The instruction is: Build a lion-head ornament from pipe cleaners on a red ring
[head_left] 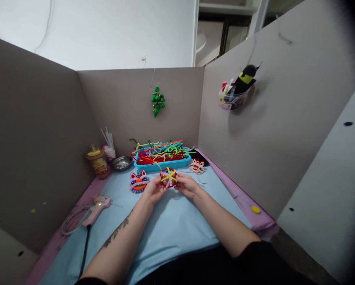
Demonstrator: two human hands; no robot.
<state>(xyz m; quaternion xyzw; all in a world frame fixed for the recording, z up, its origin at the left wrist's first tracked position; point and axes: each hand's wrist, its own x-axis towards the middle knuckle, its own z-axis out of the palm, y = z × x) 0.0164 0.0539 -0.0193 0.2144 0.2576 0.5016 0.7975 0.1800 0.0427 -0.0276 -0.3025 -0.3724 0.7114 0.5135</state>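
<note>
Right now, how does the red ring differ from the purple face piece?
Pose: the red ring is in the grip of the left hand and right hand; the purple face piece rests on the blue cover.
Outline: the ring is round; the face piece has two pointed ears.
Detail: yellow strips cross the ring; the face piece has blue eyes.
Shared: both show some red.
</note>
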